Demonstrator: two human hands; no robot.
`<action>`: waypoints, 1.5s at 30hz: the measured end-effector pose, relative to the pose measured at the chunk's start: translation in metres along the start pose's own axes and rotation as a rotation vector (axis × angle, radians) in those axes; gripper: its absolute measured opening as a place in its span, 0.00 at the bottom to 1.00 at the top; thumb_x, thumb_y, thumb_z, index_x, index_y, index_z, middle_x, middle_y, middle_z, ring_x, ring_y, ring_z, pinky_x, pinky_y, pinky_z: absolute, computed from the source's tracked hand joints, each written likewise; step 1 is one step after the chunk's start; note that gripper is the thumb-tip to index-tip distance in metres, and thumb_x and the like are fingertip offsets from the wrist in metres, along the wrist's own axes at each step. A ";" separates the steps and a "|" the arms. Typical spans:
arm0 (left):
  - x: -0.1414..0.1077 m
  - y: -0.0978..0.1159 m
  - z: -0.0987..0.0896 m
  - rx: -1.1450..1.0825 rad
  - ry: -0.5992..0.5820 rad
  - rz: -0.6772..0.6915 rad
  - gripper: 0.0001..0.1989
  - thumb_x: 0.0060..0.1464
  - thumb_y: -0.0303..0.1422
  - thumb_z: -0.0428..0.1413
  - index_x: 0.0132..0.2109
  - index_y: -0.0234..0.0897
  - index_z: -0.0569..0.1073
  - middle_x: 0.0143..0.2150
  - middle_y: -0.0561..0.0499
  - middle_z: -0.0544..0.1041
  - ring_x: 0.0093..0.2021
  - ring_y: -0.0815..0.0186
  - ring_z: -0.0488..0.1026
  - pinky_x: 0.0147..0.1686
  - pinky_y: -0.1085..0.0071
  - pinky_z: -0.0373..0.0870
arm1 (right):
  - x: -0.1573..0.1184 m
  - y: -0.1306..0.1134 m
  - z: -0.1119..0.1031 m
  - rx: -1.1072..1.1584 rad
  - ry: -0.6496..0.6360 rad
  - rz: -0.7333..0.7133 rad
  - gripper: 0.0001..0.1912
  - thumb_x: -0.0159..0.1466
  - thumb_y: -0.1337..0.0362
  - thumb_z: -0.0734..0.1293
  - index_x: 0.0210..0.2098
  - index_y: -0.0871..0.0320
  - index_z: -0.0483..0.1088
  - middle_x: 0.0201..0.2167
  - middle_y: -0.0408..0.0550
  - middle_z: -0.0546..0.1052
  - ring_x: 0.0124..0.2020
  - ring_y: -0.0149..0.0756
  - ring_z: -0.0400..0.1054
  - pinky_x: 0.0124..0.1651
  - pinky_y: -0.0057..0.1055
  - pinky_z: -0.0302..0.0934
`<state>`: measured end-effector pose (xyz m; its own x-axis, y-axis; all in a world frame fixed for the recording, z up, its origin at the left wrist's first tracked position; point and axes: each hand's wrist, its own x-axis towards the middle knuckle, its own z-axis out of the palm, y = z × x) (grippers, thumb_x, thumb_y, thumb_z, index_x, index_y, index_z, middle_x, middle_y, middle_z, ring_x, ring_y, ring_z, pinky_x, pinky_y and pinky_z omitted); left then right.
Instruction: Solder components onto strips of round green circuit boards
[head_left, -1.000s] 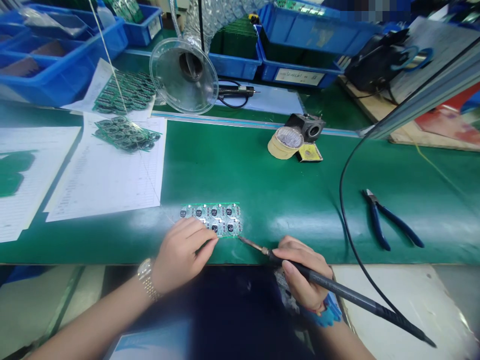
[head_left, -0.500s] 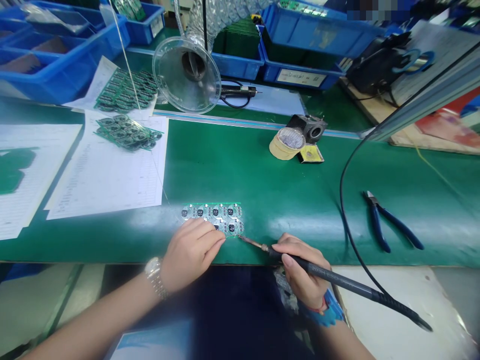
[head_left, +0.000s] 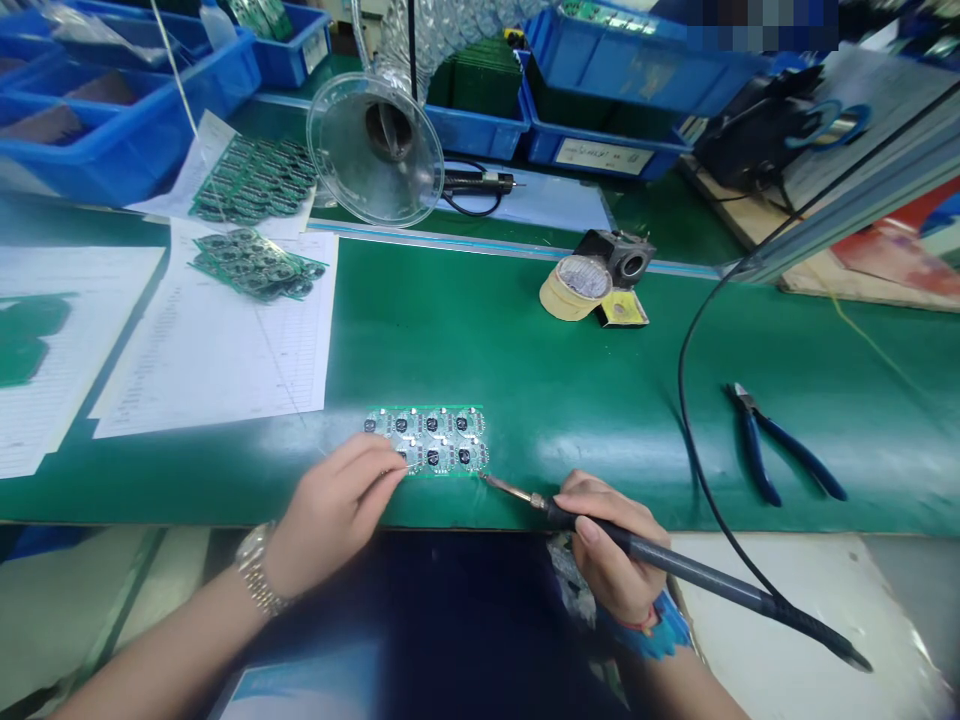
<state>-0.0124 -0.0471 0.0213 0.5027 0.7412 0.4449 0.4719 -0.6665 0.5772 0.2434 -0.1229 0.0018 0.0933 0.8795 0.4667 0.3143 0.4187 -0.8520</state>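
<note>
A green circuit board panel (head_left: pixel 448 441) with round black parts lies near the front edge of the green table. My left hand (head_left: pixel 330 515) pinches a thin wire (head_left: pixel 409 466) over the panel's lower left part and covers that corner. In my right hand (head_left: pixel 619 550) is a black soldering iron (head_left: pixel 697 572), held like a pen. Its metal tip points left, at the panel's lower right corner; whether it touches cannot be made out.
Blue-handled cutters (head_left: pixel 784 440) lie at the right. A yellowish round container (head_left: pixel 574 288) stands beside a metal holder (head_left: pixel 622 257). Circuit boards (head_left: pixel 255 265) rest on paper sheets (head_left: pixel 225 350) at the left. A clear fume funnel (head_left: pixel 375 150) and blue bins (head_left: pixel 600 150) are behind.
My left hand has moved left and slightly down, uncovering more of the panel. The iron and my right hand have shifted a little to the right.
</note>
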 end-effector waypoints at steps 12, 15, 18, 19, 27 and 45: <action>-0.012 -0.002 0.003 0.075 -0.012 0.036 0.03 0.52 0.24 0.54 0.32 0.35 0.71 0.31 0.50 0.72 0.31 0.67 0.67 0.33 0.67 0.63 | 0.014 -0.017 0.025 -0.016 -0.200 -0.190 0.16 0.52 0.76 0.60 0.39 0.61 0.71 0.18 0.45 0.66 0.21 0.33 0.60 0.23 0.32 0.56; -0.013 -0.003 0.003 0.065 -0.016 0.042 0.03 0.52 0.24 0.54 0.32 0.35 0.71 0.31 0.50 0.72 0.31 0.67 0.66 0.33 0.67 0.63 | 0.016 -0.019 0.026 -0.028 -0.202 -0.186 0.16 0.53 0.76 0.60 0.39 0.61 0.71 0.17 0.45 0.66 0.20 0.33 0.59 0.23 0.31 0.55; -0.013 -0.004 0.004 0.063 -0.028 0.042 0.03 0.52 0.24 0.53 0.33 0.35 0.71 0.31 0.50 0.72 0.31 0.67 0.66 0.33 0.67 0.62 | 0.018 -0.019 0.028 -0.039 -0.204 -0.189 0.16 0.53 0.76 0.60 0.39 0.60 0.71 0.17 0.45 0.66 0.20 0.33 0.60 0.23 0.31 0.56; -0.013 -0.004 0.004 0.065 -0.032 0.040 0.03 0.52 0.24 0.53 0.33 0.35 0.71 0.31 0.50 0.72 0.31 0.67 0.66 0.33 0.67 0.62 | 0.018 -0.019 0.028 -0.040 -0.205 -0.187 0.15 0.53 0.76 0.60 0.39 0.61 0.71 0.18 0.45 0.66 0.20 0.33 0.60 0.23 0.31 0.56; -0.011 -0.004 0.005 0.078 -0.048 0.038 0.04 0.53 0.25 0.53 0.32 0.35 0.71 0.31 0.50 0.72 0.32 0.67 0.66 0.34 0.67 0.62 | 0.021 -0.020 0.028 -0.038 -0.220 -0.190 0.16 0.53 0.76 0.60 0.39 0.61 0.71 0.18 0.45 0.66 0.21 0.32 0.60 0.23 0.31 0.56; -0.009 -0.005 0.008 0.103 -0.059 0.053 0.04 0.54 0.26 0.52 0.33 0.35 0.71 0.31 0.50 0.72 0.32 0.67 0.66 0.35 0.67 0.63 | 0.019 -0.019 0.029 -0.016 -0.214 -0.173 0.15 0.53 0.77 0.60 0.39 0.62 0.71 0.19 0.46 0.66 0.22 0.33 0.60 0.24 0.31 0.56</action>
<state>-0.0135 -0.0514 0.0092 0.5696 0.7007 0.4297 0.5139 -0.7116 0.4791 0.2117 -0.1079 0.0203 -0.1645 0.8235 0.5429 0.3236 0.5650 -0.7590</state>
